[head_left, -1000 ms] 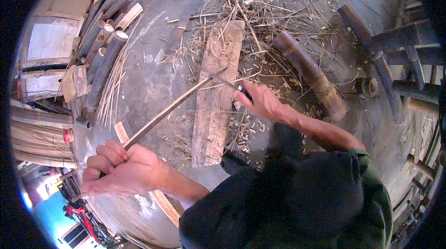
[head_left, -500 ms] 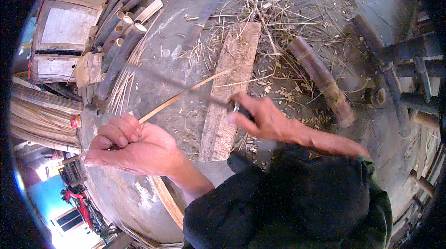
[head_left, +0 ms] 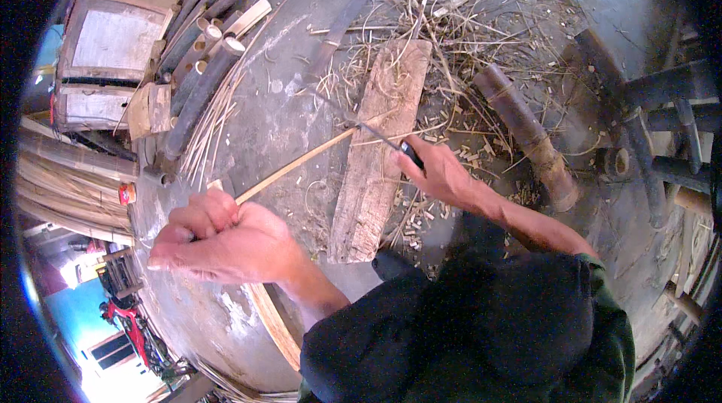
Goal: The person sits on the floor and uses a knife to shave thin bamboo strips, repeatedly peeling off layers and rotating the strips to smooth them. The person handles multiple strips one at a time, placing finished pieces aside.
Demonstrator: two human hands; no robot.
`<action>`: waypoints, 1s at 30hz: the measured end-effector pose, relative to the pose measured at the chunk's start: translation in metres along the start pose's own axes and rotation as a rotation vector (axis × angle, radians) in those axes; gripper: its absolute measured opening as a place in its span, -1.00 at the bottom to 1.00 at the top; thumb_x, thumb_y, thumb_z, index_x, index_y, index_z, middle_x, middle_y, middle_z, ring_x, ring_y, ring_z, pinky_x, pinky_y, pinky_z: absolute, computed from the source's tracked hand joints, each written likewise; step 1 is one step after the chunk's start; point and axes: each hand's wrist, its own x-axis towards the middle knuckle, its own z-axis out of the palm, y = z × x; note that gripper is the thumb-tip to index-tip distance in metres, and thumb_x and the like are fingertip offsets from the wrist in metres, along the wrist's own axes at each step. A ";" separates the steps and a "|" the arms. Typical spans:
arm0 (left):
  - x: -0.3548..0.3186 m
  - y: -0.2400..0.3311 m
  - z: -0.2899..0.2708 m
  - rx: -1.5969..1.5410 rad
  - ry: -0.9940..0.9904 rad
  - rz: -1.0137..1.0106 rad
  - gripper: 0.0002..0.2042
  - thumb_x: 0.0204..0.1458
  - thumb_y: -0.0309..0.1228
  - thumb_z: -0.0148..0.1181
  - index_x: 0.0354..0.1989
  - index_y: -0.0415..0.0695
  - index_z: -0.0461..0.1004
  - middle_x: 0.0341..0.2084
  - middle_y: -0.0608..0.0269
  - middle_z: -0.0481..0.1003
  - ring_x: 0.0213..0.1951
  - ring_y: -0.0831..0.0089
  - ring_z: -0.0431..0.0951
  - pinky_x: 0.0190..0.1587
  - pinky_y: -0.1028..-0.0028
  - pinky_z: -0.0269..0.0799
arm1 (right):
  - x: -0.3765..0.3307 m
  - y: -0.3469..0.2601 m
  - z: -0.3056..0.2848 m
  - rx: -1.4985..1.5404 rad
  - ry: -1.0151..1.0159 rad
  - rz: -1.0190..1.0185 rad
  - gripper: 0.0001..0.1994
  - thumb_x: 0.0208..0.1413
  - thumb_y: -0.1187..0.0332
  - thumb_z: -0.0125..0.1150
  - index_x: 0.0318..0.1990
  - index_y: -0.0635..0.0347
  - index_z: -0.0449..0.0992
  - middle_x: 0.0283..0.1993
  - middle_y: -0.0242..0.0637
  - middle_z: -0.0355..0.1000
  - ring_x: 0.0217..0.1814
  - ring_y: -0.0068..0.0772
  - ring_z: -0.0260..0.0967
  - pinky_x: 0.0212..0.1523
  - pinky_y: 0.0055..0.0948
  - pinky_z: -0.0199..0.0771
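My left hand point(head_left: 226, 241) is closed around the near end of a thin bamboo strip point(head_left: 297, 164). The strip slants up and to the right, its far end over a rough wooden plank point(head_left: 353, 215) on the floor. In my right hand point(head_left: 447, 177), fingers wrapped round its black handle, is a knife point(head_left: 383, 138). Its narrow blade points up and left and crosses the strip close to the far end. Whether the edge touches the strip I cannot tell.
Curled shavings point(head_left: 459, 49) and small offcuts litter the floor beyond and right of the plank. A thick bamboo pole point(head_left: 526, 132) lies at the right. Bamboo lengths point(head_left: 203, 95) and thin strips point(head_left: 207, 143) lie at the left. A long blade point(head_left: 350, 16) rests on the floor farther off.
The knife has shifted right with my right hand, its blade crossing the strip nearer the far end than before. My left hand keeps its hold on the strip and has barely moved.
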 end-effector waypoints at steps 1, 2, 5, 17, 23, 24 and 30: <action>0.000 -0.002 0.004 0.024 0.000 0.028 -0.53 0.29 0.00 -0.14 -0.61 0.01 0.03 -0.68 0.46 -0.04 -0.65 0.60 -0.05 -0.60 0.52 -0.16 | 0.002 0.008 -0.005 0.025 -0.001 0.050 -0.67 0.20 0.16 0.12 -0.06 0.23 0.34 -0.57 0.07 0.37 -0.49 0.11 0.44 -0.48 -0.09 0.38; 0.000 0.002 0.000 0.071 0.006 0.056 -0.53 0.30 -0.01 -0.15 -0.62 0.02 0.03 -0.68 0.46 -0.04 -0.65 0.59 -0.04 -0.61 0.51 -0.15 | 0.003 -0.001 -0.006 -0.011 -0.068 0.050 -0.68 0.21 0.16 0.12 -0.08 0.24 0.36 -0.57 0.06 0.37 -0.50 0.11 0.43 -0.48 -0.10 0.38; 0.002 0.006 -0.002 0.053 0.005 0.049 -0.55 0.30 -0.05 -0.16 -0.62 0.01 0.04 -0.68 0.44 -0.02 -0.65 0.57 -0.02 -0.61 0.51 -0.10 | -0.001 -0.012 -0.001 0.087 -0.022 -0.236 -0.72 0.22 0.20 0.09 -0.13 0.26 0.38 -0.59 0.03 0.36 -0.55 0.05 0.41 -0.49 -0.12 0.36; 0.006 -0.002 0.003 0.181 -0.017 0.117 -0.57 0.29 -0.03 -0.13 -0.58 -0.01 0.11 -0.68 0.44 -0.02 -0.64 0.56 -0.01 -0.59 0.51 -0.07 | 0.018 0.046 0.000 -0.022 0.113 0.018 -0.67 0.20 0.12 0.10 -0.09 0.21 0.35 -0.47 0.08 0.45 -0.41 0.20 0.47 -0.41 0.05 0.44; 0.005 0.000 -0.005 0.125 0.031 0.097 -0.59 0.29 -0.08 -0.12 -0.58 -0.02 0.12 -0.69 0.43 0.00 -0.66 0.55 0.00 -0.60 0.51 -0.06 | 0.000 0.016 0.015 -0.034 0.016 -0.076 -0.63 0.21 0.10 0.09 -0.14 0.29 0.34 -0.48 0.13 0.44 -0.41 0.23 0.45 -0.43 0.02 0.41; 0.001 -0.004 -0.003 0.161 0.002 0.118 -0.60 0.29 -0.08 -0.12 -0.56 -0.03 0.14 -0.68 0.43 0.01 -0.66 0.55 0.00 -0.60 0.51 -0.06 | 0.000 0.036 0.017 -0.083 0.063 -0.023 -0.64 0.21 0.12 0.09 -0.15 0.31 0.35 -0.49 0.15 0.42 -0.42 0.24 0.44 -0.43 0.01 0.39; 0.011 -0.006 0.001 -0.125 -0.071 -0.118 -0.58 0.29 0.02 -0.14 -0.49 -0.04 0.13 -0.67 0.45 -0.02 -0.64 0.60 -0.03 -0.57 0.55 -0.07 | 0.023 0.092 0.000 -0.156 0.194 0.125 -0.63 0.26 0.11 0.04 -0.27 0.35 0.39 -0.58 0.07 0.38 -0.57 0.01 0.39 -0.48 -0.07 0.32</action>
